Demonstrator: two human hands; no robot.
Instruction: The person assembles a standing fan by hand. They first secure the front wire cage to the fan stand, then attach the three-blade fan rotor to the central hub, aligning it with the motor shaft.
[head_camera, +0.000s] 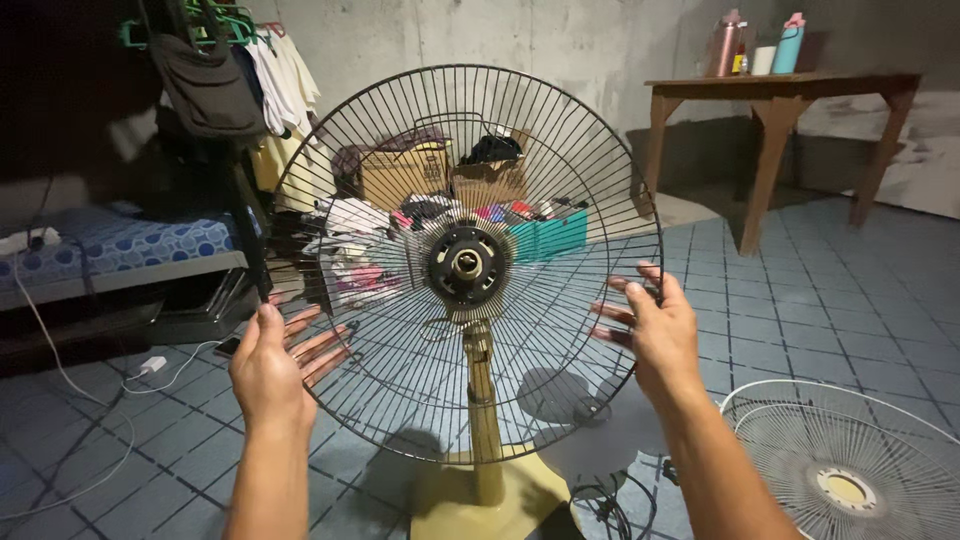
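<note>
a person looks down at their own two bare hands, held on either side of a round black wire fan guard (400, 170). the guard stands upright on a stand fan with a yellowish post (481, 400) and a yellowish base (520, 495), in the middle of a blue tiled floor (850, 300).

the left hand (275, 365) is open, fingers spread, touching the lower left rim of the guard. the right hand (652, 325) is also open, its fingertips resting on the right rim; neither hand has closed around the wire. at the centre of the guard sits a black hub (466, 264) with a bare shaft end, and no blades are seen in front of it.

judging from this, the step in hand seems to be taking hold of the rear guard or steadying it on the motor. the next move would likely call for a firm, even grip on both sides of the rim, so the light wire frame does not twist.

a second guard, white (850, 470), lies flat on the floor at lower right. behind are a wooden table (780, 100) with bottles, cardboard boxes (440, 175), hanging clothes and a bed with a blue spotted cover (120, 245).
</note>
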